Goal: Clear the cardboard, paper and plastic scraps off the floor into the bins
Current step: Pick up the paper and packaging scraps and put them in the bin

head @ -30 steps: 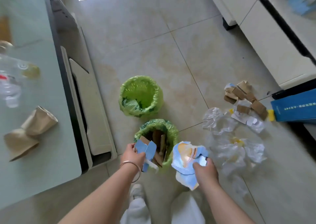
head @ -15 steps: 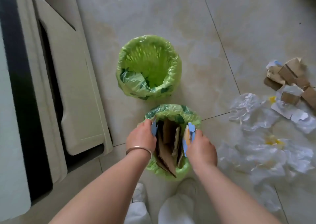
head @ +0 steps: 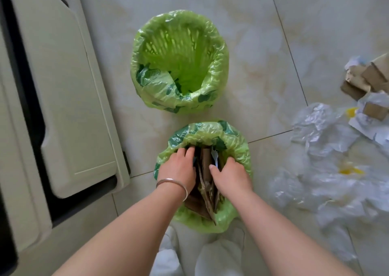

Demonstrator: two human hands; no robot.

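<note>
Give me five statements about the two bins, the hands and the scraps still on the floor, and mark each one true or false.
1. Both hands are down in the near bin. True: the left hand and right hand press into it on either side of the upright cardboard pieces.
2. The far bin is packed with cardboard. False: only its green liner shows inside.
3. Clear plastic scraps lie on the floor to the right of the bins. True.
4. All the cardboard is off the floor. False: brown cardboard scraps still lie at the right edge.
5. A bracelet is on the right wrist. False: it is on the left.
</note>
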